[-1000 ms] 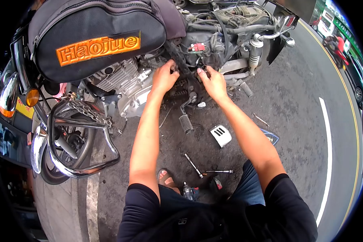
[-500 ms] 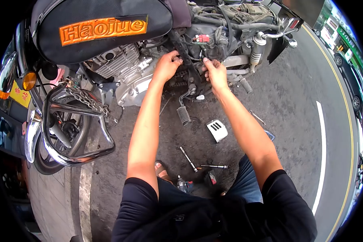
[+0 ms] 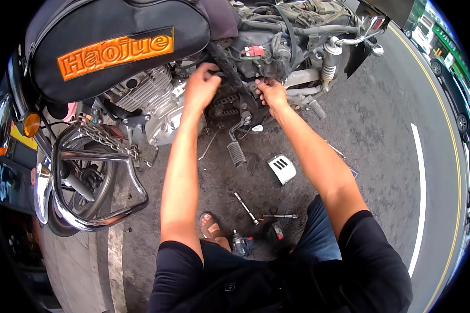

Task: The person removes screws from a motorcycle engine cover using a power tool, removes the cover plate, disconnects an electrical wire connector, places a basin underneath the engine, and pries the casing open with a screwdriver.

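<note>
A motorcycle with its side open lies across the top of the view, its engine [image 3: 167, 109] bare silver metal. My left hand [image 3: 201, 87] is between that engine and the dark frame tube [image 3: 225, 65], its fingers curled against dark parts that I cannot make out. Right of the tube, my right hand [image 3: 271, 94] is closed, thumb and forefinger together below the dark housing under a red connector [image 3: 254, 51]. Whatever it pinches is too small to name. A foot peg [image 3: 236, 154] sticks out below the hands.
On the ground lie a white slotted cover [image 3: 282, 169], two metal socket bars, one being the upper bar [image 3: 246, 207], and a power tool [image 3: 239, 243] by my foot. A chrome crash bar [image 3: 102, 221] with a chain [image 3: 107, 136] juts out at left. A black bag [image 3: 120, 49] covers the tank.
My left hand has shifted a little left and reaches deeper by the frame tube. My right hand has moved slightly left and down. The whole view has tilted a bit.
</note>
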A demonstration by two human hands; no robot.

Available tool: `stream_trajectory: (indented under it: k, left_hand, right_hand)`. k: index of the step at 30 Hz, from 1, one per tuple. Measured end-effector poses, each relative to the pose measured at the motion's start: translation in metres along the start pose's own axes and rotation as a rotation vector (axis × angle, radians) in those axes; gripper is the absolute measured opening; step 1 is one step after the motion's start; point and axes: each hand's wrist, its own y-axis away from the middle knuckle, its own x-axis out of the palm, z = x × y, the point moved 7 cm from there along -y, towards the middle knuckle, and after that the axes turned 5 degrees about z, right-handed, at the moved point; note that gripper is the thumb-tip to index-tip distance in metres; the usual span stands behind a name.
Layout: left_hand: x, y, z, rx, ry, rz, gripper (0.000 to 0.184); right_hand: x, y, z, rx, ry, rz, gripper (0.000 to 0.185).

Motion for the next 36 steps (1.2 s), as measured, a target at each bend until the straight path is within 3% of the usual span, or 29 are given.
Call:
stream_trajectory:
  k: [2,5,7,9,14,17,19,22,27,32,34,36]
  left_hand:
    - [-0.011,0.002,0.006,0.065,0.227,0.019,0.024]
    - [0.0,0.01,0.019,0.039,0.27,0.15,0.023]
    - [0.005,0.015,0.016,-0.025,0.207,0.206,0.022]
    - [0.013,0.019,0.028,-0.157,0.115,0.165,0.021]
    - [0.006,0.027,0.019,-0.266,-0.128,0.009,0.021]
    - [0.016,0.033,0.013,-0.185,-0.245,-0.092,0.019]
    - [0.029,0.045,-0.01,-0.025,-0.397,-0.091,0.021]
    - [0.037,0.046,-0.021,-0.093,-0.472,0.032,0.023]
    - [0.047,0.015,-0.008,-0.264,-0.85,0.111,0.025]
    - [0.04,0.026,-0.008,-0.341,-0.776,0.227,0.022]
    - [0.041,0.041,0.002,-0.269,-0.537,0.125,0.026]
    - [0.045,0.05,-0.001,-0.156,-0.475,0.033,0.026]
  right_hand:
    - [0.0,-0.001,-0.007,-0.012,-0.034,0.003,0.019]
    - [0.004,0.003,-0.007,-0.048,-0.093,0.03,0.018]
    - [0.002,0.012,-0.006,-0.059,-0.131,0.037,0.015]
    - [-0.002,0.02,-0.009,-0.051,-0.137,0.051,0.015]
    - [-0.006,0.036,-0.009,-0.063,-0.008,0.131,0.015]
    - [-0.007,0.048,-0.016,-0.079,0.045,0.196,0.014]
    - [-0.011,0.058,-0.018,-0.126,0.054,0.189,0.015]
    - [-0.014,0.079,-0.029,-0.114,0.073,0.224,0.016]
    - [-0.032,0.115,-0.057,-0.134,0.165,0.3,0.017]
    - [-0.085,0.149,-0.087,-0.08,0.141,0.277,0.019]
    - [-0.113,0.164,-0.102,-0.079,0.12,0.253,0.019]
    - [-0.143,0.18,-0.129,0.09,0.119,0.142,0.018]
